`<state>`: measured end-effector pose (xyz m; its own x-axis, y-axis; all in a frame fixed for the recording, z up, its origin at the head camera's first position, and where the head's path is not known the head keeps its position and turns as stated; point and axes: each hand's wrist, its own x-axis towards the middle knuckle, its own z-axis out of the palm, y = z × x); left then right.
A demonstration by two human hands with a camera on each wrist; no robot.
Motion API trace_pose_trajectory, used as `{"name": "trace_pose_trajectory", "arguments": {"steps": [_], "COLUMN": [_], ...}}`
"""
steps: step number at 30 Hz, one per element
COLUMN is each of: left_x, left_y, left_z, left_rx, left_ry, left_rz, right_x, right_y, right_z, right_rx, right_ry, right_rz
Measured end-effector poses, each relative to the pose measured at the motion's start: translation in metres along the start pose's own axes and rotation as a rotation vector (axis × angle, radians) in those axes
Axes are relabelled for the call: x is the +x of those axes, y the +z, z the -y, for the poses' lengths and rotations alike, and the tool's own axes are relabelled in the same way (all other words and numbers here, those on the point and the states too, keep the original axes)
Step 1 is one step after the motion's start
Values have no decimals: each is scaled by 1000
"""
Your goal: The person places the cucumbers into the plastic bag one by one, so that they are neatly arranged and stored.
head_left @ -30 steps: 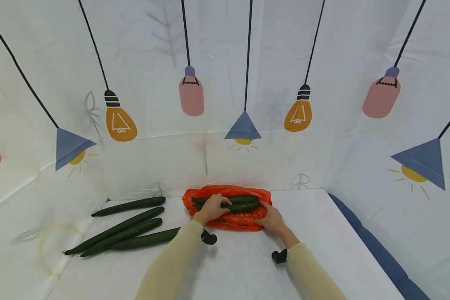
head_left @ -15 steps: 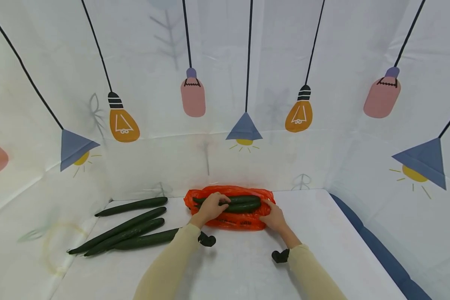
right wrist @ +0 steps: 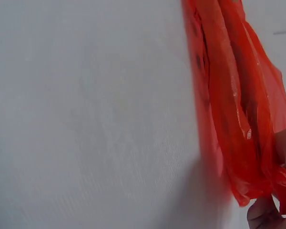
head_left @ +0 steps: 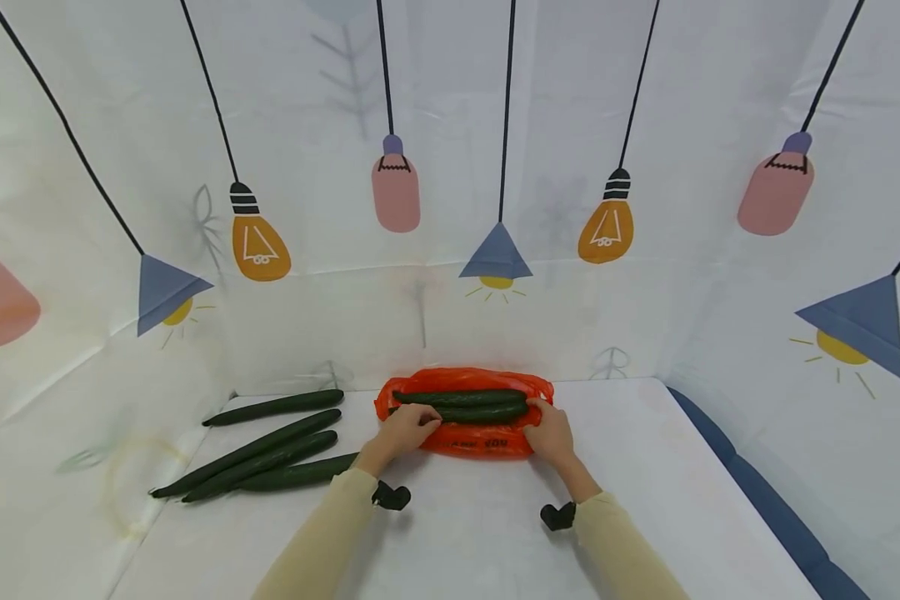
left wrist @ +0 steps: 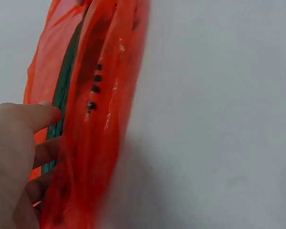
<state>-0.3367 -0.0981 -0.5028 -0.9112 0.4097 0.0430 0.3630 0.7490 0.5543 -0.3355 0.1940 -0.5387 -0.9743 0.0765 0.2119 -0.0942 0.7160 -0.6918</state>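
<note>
A red plastic bag (head_left: pixel 457 440) lies at the back of the white table, spread around two dark green cucumbers (head_left: pixel 487 412). At its front left edge is my left hand (head_left: pixel 400 432), fingers bent. In the left wrist view my left hand (left wrist: pixel 14 148) has one fingertip by a cucumber (left wrist: pixel 65 76), while other fingers reach behind the red film, their tips partly hidden. My right hand (head_left: pixel 551 433) grips the bag's right end beside the cucumber tips. The right wrist view has finger and thumb on either side of the bag's edge (right wrist: pixel 257 176).
Several loose cucumbers (head_left: pixel 266 458) lie on the left of the white table (head_left: pixel 465 533), one apart towards the back (head_left: pixel 273 407). A white curtain (head_left: pixel 450 325) printed with lamps stands behind the table. A blue padded edge (head_left: pixel 765 500) runs along the right side.
My left hand has moved from on top of the cucumbers down and left to the bag's front edge. The right hand stays at the bag's right end. The head view has shifted slightly.
</note>
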Motion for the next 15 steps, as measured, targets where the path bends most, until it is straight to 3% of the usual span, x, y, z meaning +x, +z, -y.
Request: {"name": "trace_pose_trajectory", "arguments": {"steps": [8,15], "left_x": [-22,-37], "left_y": [4,7], "left_z": [24,28], "left_rx": [-217,-331], "left_ry": [64,71], "left_rz": [-103,-302], "right_x": [-11,-15], "right_y": [0,2], "right_z": [6,0], "right_rx": [68,94], "right_ry": [0,26], "right_rz": [29,44]}}
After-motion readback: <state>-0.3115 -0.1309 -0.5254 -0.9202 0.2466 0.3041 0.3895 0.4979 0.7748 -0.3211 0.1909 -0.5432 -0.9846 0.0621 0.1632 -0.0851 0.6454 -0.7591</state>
